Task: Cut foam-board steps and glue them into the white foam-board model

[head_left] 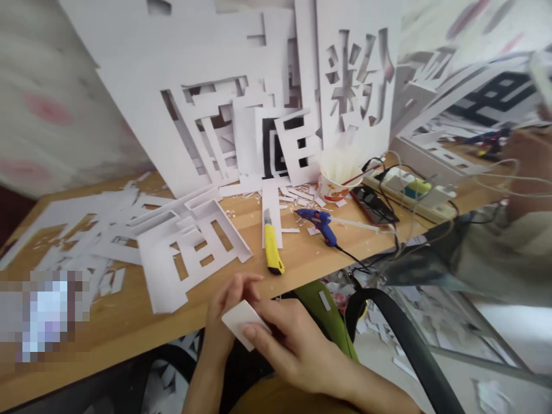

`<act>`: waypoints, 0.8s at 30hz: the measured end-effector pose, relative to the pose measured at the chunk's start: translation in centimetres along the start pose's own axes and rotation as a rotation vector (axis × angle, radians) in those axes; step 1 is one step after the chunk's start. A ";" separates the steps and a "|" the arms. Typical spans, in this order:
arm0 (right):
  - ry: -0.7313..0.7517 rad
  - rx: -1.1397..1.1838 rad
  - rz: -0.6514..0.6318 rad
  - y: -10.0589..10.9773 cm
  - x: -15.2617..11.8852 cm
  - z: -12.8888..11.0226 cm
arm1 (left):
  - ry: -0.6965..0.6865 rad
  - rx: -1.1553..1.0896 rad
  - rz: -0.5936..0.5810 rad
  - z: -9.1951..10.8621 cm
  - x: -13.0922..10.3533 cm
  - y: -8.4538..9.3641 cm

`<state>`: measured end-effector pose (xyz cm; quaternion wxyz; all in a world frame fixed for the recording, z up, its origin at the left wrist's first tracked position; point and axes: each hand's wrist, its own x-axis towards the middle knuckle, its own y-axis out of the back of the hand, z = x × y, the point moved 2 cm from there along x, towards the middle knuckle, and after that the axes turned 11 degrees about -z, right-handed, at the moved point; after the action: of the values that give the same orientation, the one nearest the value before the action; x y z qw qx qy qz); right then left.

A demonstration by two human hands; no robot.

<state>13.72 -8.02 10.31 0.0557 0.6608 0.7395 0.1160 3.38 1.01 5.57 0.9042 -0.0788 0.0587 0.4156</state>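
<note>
In front of my lap, just off the table's near edge, my right hand (293, 339) pinches a small white board piece (244, 322) between thumb and fingers. My left hand (226, 305) is right behind and beside this piece, its fingers loosely bent and apart; the piece hides part of the palm, so contact is unclear. Ahead on the table, a yellow utility knife (271, 244) lies with its tip over a white strip (271, 198). To its right rests a blue glue gun (319, 223). A white cut-out board with raised edges (164, 270) sits left of the knife.
Large white stencil boards (357, 138) lean against the wall. Glue sticks stand in a paper cup (332, 188) near a phone (375, 204) and a power strip (409, 195) with cables. Scraps (112, 247) cover the left side. At right, another person's arm (530, 167); a chair armrest (401, 333) is closer.
</note>
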 end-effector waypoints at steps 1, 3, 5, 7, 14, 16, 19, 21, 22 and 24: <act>-0.020 -0.053 -0.025 -0.1 0.2 0.3 | -0.025 -0.032 0.054 0.4 -0.9 1.3; -0.054 -0.159 -0.015 -0.2 0.5 1.0 | -0.066 -0.001 0.112 1.0 -2.7 3.0; -0.065 -0.222 0.017 -0.3 0.7 1.4 | -0.059 0.120 0.099 1.3 -3.8 3.8; -0.056 -0.245 0.024 -0.3 0.7 1.6 | -0.028 0.231 0.051 1.2 -4.4 4.2; -0.056 -0.237 0.044 -0.2 1.3 3.6 | -0.130 0.702 0.318 3.7 -2.4 8.9; -0.042 -0.275 0.116 -0.2 1.9 5.1 | -0.203 0.943 0.430 5.1 -0.6 10.8; 0.002 -0.357 0.274 -0.4 2.9 7.5 | -0.133 1.206 0.417 6.0 3.0 12.6; 0.087 -0.426 0.392 -0.4 3.2 8.6 | -0.082 1.308 0.322 5.8 5.0 12.8; 0.130 -0.469 0.445 -0.3 3.2 9.0 | -0.063 1.334 0.287 5.6 5.8 12.8; 0.189 -0.552 0.531 -0.1 2.9 9.6 | -0.039 1.355 0.255 4.9 6.9 12.7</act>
<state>15.53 -4.18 1.23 0.1310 0.7755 0.4858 0.3814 -1.65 15.19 7.99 0.6990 0.5188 0.2981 0.3916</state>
